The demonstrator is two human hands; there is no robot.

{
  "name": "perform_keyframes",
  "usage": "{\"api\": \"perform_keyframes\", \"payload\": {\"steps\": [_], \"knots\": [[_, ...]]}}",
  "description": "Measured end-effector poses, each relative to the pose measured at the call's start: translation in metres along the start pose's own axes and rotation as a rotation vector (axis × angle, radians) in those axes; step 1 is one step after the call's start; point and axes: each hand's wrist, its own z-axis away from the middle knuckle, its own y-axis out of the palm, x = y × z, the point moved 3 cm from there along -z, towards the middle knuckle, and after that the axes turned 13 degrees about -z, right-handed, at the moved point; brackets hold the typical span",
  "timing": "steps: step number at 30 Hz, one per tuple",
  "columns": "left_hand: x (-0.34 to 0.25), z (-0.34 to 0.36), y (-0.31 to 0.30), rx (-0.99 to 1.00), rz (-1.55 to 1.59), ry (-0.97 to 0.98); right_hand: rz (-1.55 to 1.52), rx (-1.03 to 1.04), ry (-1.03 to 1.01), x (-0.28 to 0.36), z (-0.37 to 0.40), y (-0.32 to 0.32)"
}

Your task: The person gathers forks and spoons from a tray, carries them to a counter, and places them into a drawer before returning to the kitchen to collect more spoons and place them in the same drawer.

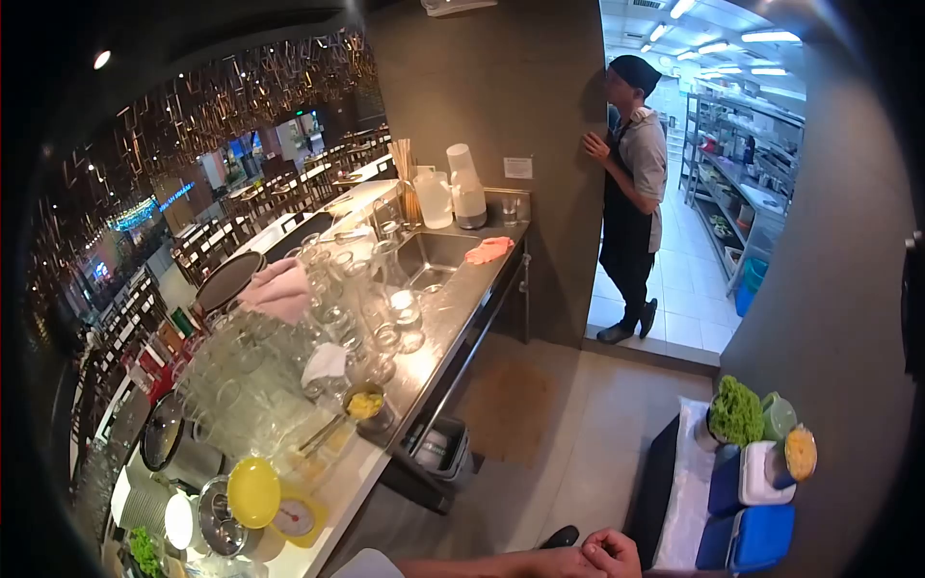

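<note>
At the bottom edge of the head view, my two hands meet in front of me, above the floor. My left hand (568,562) reaches in from the left along a bare forearm, its fingers drawn in against the other hand. My right hand (613,551) is curled closed beside it, touching it. Whatever lies between the fingers, if anything, is hidden. Nearest to them are a dark shoe (560,537) on the floor and a counter with a white covering (682,482) on the right.
Left, a steel counter (445,310) holds many glasses (255,371), a sink (431,258), an orange cloth (489,250) and a yellow scale (294,518). Right stand leafy greens (735,412) and blue containers (761,538). A person (636,183) stands at the kitchen doorway.
</note>
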Motion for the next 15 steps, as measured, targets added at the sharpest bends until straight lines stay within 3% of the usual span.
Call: {"api": "perform_keyframes", "payload": {"steps": [2, 5, 9, 11, 13, 15], "knots": [[-0.015, -0.023, -0.034, 0.001, 0.151, -0.186, 0.094, 0.017, -0.011, 0.029, -0.039, -0.014], [-0.039, -0.063, -0.080, -0.004, 0.187, -0.208, 0.043, 0.073, 0.061, 0.052, -0.107, -0.044], [-0.039, -0.113, -0.156, 0.012, 0.136, -0.151, 0.171, 0.184, -0.054, 0.093, -0.196, -0.065], [-0.040, -0.131, -0.182, -0.158, 0.372, -0.194, 0.280, 0.268, -0.054, 0.095, -0.232, -0.083], [-0.036, -0.157, -0.210, -0.170, 0.293, -0.063, 0.137, 0.289, 0.177, 0.096, -0.264, -0.100], [-0.026, -0.186, -0.240, -0.100, 0.343, -0.109, 0.098, 0.220, 0.235, 0.092, -0.298, -0.125]]}}
